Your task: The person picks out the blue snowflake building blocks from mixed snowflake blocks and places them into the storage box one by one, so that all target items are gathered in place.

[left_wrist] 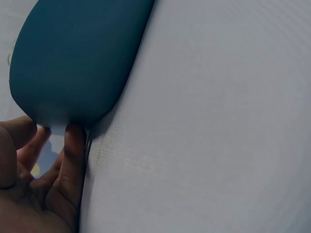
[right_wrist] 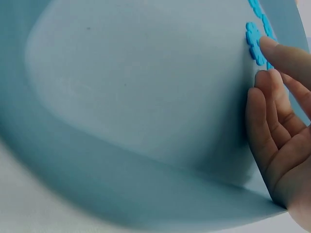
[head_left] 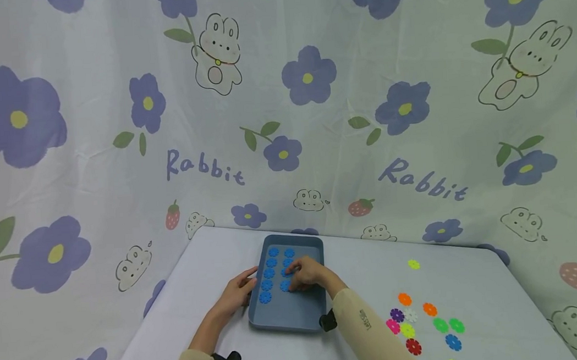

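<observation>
A blue-grey tray (head_left: 287, 315) lies on the white table, holding two columns of blue flower-shaped plastic pieces (head_left: 265, 297). My left hand (head_left: 235, 294) is at the tray's left side, its fingertips against the outer wall. In the left wrist view, the thumb and fingers of this hand (left_wrist: 46, 179) meet the tray's end (left_wrist: 77, 73). Over the right column is my right hand (head_left: 308, 272), fingers bent down among the pieces. The right wrist view has one fingertip at the edge of a blue flower piece (right_wrist: 253, 42), the other fingers loosely bent beside it.
Loose flower pieces in several colours are scattered on the table to the right, among them a red one (head_left: 414, 347), a blue one (head_left: 453, 342) and an orange one (head_left: 430, 309). A yellow piece (head_left: 414, 264) lies farther back. A printed curtain (head_left: 336, 144) hangs behind the table.
</observation>
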`<state>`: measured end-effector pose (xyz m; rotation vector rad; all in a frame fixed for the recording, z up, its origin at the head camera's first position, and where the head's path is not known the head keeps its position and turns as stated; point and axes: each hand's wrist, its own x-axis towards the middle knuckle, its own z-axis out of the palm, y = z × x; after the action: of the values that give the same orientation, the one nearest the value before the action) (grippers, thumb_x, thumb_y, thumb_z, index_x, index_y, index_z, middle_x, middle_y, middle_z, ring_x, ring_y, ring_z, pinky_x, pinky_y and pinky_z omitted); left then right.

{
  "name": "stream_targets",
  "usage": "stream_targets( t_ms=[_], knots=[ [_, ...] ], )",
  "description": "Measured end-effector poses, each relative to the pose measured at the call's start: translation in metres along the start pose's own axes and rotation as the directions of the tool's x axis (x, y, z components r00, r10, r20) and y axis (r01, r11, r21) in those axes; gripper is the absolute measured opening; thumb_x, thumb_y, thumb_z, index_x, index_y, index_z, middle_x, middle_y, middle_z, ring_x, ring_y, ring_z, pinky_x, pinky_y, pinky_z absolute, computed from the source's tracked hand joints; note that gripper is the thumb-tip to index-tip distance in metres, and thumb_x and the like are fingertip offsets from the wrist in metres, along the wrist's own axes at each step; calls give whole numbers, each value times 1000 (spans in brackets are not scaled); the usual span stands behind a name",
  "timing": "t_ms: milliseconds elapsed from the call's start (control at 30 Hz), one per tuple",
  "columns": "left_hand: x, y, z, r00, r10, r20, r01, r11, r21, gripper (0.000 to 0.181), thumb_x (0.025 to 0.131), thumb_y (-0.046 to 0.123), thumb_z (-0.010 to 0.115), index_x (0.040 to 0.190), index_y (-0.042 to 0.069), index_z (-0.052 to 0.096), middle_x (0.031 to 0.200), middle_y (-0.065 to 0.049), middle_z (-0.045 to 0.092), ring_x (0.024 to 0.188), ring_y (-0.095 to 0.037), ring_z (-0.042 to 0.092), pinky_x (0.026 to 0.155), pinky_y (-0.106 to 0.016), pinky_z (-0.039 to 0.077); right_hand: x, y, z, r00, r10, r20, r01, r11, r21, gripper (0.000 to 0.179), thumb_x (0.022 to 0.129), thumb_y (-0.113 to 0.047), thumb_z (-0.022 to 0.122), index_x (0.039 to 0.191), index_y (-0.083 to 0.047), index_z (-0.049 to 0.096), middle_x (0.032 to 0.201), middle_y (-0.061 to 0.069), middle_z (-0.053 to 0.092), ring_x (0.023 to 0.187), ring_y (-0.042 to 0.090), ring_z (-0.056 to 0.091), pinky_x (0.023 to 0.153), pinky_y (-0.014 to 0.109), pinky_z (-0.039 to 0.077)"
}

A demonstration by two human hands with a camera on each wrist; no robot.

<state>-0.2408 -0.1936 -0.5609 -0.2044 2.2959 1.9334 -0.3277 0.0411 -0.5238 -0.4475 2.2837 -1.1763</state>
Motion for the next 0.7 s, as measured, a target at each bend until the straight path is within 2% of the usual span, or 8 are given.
stream_targets(
  t_ms=[133,700],
  knots=[
    [0,-1,-1,1000,1,0,-1,1000,-7,48,101,24,55,146,13,46,114,-13,60,91,-23,61,68,-36,53,0,0,0,1000,-10,7,10,1000,9,39,72,0,82,110,-5,72,83,7,64,65,19,64,60,33,55],
    [0,-1,1,1000,2,-4,-2,1000,-7,47,101,23,55,146,12,46,112,-12,60,90,-23,60,68,-36,52,-2,1,0,1000,-31,-5,31,999,10,36,74,-2,82,108,-4,72,83,8,63,65,19,64,60,33,55]
  ],
)
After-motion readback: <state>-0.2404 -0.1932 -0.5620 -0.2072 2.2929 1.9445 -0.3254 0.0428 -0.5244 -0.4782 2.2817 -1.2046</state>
